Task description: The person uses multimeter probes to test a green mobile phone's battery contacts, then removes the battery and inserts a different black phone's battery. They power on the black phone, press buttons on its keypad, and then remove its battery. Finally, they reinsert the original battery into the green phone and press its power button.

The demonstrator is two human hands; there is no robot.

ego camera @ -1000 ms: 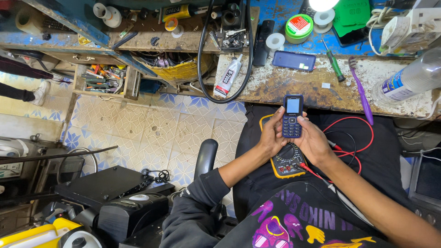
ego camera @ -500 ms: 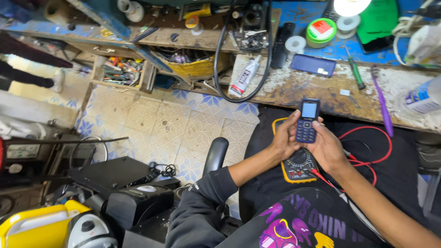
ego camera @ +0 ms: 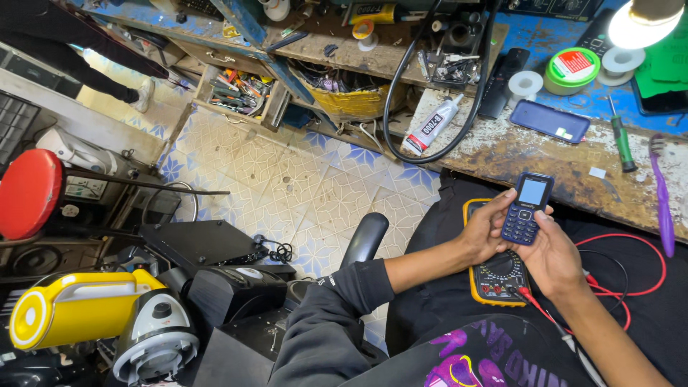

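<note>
**Both hands wrapped round a small keypad phone**

Both hands hold one dark blue keypad phone [ego camera: 525, 208] upright over the lap — the left hand [ego camera: 484, 231] curls round its left edge, fingers closed against the casing, and the right hand [ego camera: 550, 254] cups it from the right, thumb resting near the keys. Its little screen is lit. Just beneath the hands, on the dark cloth over the person's lap, lies a yellow multimeter [ego camera: 494, 276], partly covered by the wrists; red leads [ego camera: 631, 276] loop away from it to the right.

Beyond the knees runs a worn workbench [ego camera: 530, 161] — on it a second blue phone [ego camera: 550, 121] lying flat, a glue tube [ego camera: 430, 125], a green screwdriver [ego camera: 620, 139], a purple toothbrush [ego camera: 661, 193] and rolls of tape [ego camera: 571, 69]. A black cable [ego camera: 401, 86] arcs across its edge.

An open wooden drawer [ego camera: 240, 93] holds small hand tools in a jumble. Patterned floor tiles [ego camera: 287, 186] lie to the left.
</note>
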